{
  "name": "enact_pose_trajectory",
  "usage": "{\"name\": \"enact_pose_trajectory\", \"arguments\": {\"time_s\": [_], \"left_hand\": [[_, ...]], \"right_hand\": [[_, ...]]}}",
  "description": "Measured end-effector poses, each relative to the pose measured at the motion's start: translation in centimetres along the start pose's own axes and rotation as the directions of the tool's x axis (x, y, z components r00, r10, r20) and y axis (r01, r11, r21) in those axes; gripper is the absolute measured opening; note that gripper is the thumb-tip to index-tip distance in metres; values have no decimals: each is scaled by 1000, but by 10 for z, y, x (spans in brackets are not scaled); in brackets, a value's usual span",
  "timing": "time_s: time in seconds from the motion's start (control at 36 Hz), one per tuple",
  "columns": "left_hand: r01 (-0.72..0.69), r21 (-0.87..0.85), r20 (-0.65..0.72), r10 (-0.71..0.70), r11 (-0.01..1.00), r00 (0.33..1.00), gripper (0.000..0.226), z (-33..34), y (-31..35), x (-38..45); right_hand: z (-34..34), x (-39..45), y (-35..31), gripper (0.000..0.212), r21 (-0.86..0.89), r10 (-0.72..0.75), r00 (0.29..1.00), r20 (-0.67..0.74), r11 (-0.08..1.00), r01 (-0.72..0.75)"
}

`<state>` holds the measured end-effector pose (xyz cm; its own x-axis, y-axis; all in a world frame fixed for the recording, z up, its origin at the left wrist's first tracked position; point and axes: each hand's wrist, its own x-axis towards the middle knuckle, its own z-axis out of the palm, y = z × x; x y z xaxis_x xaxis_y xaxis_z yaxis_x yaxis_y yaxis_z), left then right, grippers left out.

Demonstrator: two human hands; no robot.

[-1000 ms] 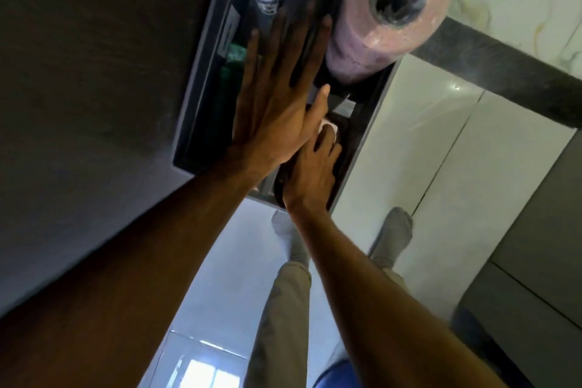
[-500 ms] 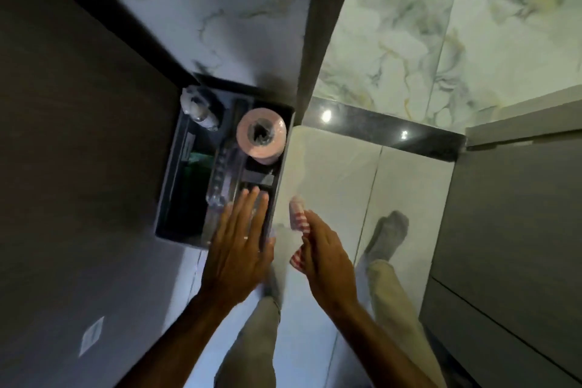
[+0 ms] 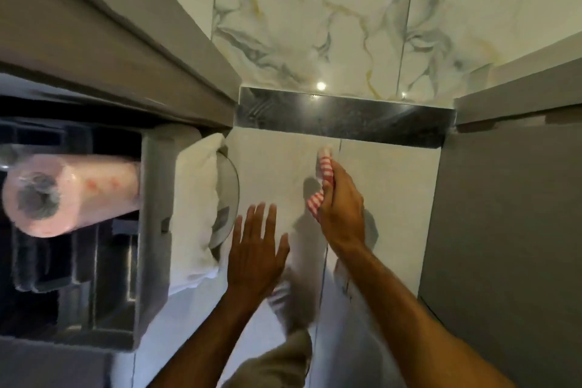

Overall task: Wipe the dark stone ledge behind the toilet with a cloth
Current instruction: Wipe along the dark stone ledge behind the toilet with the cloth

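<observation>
My right hand (image 3: 341, 211) is closed around a red and white striped cloth (image 3: 326, 167), whose ends stick out above and below my fingers. It is held up in front of the glossy pale floor tiles, a little below a dark polished stone strip (image 3: 343, 118) that runs across the foot of the marbled wall. My left hand (image 3: 256, 249) is flat and open with fingers spread, holding nothing, to the left of and lower than the right. No toilet is in view.
An open dark drawer (image 3: 151, 230) at the left holds a wrapped pink paper roll (image 3: 63, 195). A white towel (image 3: 195, 211) and a curved metal piece (image 3: 230, 198) sit beside it. A grey cabinet (image 3: 504, 230) closes the right side. My legs show below.
Both hands have come out of the drawer. The right hand carries the striped cloth up and right, closer to the dark strip. The view has swung so the drawer lies far left.
</observation>
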<state>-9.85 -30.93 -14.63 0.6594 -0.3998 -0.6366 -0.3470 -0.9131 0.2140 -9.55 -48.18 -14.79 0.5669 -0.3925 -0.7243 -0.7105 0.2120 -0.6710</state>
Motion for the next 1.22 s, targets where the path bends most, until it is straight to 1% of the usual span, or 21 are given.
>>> {"name": "enact_pose_trajectory", "arguments": {"time_s": [0.08, 0.14, 0.22, 0.28, 0.33, 0.39, 0.44, 0.47, 0.5, 0.56, 0.64, 0.67, 0.72, 0.78, 0.83, 0.92, 0.97, 1.06, 1.14, 1.19, 1.22], "left_hand": [[12, 23, 47, -13, 1000, 999, 89, 44, -8, 82], [7, 10, -39, -7, 1000, 999, 79, 74, -18, 134], [19, 41, -140, -13, 999, 990, 78, 115, -41, 196], [29, 76, -147, -17, 997, 989, 80, 141, -62, 226], [35, 112, -146, -19, 993, 989, 81, 163, -83, 246], [21, 164, -194, 12, 986, 981, 78, 181, -98, 258], [8, 170, -277, 40, 985, 960, 74, 196, -106, 264], [7, 163, -331, 48, 987, 942, 71, 201, -108, 266], [8, 160, -382, 55, 987, 923, 69, 206, -109, 269], [11, 150, -454, 59, 989, 889, 69, 212, -112, 272], [36, 107, -515, 24, 994, 857, 72, 219, -116, 273], [56, 80, -530, -5, 995, 848, 73, 221, -117, 273], [80, 23, -556, -54, 997, 830, 73, 224, -116, 272], [76, -16, -581, -71, 997, 811, 72, 224, -116, 272], [84, 6, -586, -64, 996, 808, 70, 223, -116, 272], [102, 95, -572, -30, 990, 820, 73, 223, -118, 271], [84, 93, -574, -16, 992, 819, 74, 225, -122, 272], [73, 76, -577, -16, 994, 817, 74, 227, -124, 273], [79, 82, -596, -14, 994, 803, 75, 229, -123, 275], [80, 71, -607, -21, 994, 794, 77, 231, -124, 276], [78, 60, -614, -24, 995, 789, 78, 232, -125, 276]], "right_hand": [[0, 69, 33, 54, -203, -112, 992, -65, 974, 97], [5, 109, 63, 54, -249, -163, 984, -66, 958, 142], [17, 166, 111, 58, -447, -268, 962, -55, 868, 216], [25, 201, 141, 61, -625, -269, 963, 13, 749, 217], [30, 228, 164, 62, -803, -323, 943, 78, 540, 251], [34, 248, 175, 57, -872, -512, 853, 101, 368, 324], [39, 269, 179, 53, -882, -695, 715, 79, 285, 376], [42, 281, 176, 54, -882, -744, 665, 70, 265, 389], [48, 295, 171, 58, -883, -759, 648, 61, 262, 390], [67, 325, 150, 65, -889, -754, 656, 7, 296, 350], [116, 358, 109, 66, -878, -779, 623, -65, 341, 335], [134, 363, 99, 65, -876, -797, 603, -18, 304, 375], [163, 363, 92, 64, -855, -805, 564, 186, 150, 496], [173, 348, 106, 64, -787, -752, 516, 409, -4, 618], [158, 324, 132, 63, -713, -678, 489, 548, -74, 697], [110, 296, 173, 58, -710, -709, 443, 548, -114, 695], [80, 292, 181, 60, -795, -741, 502, 445, -69, 603], [75, 307, 158, 65, -892, -745, 647, 162, 170, 418], [109, 335, 114, 64, -902, -741, 668, -73, 334, 272], [139, 352, 91, 65, -902, -733, 678, -57, 328, 280], [153, 356, 85, 65, -905, -740, 671, 40, 257, 338]]}}
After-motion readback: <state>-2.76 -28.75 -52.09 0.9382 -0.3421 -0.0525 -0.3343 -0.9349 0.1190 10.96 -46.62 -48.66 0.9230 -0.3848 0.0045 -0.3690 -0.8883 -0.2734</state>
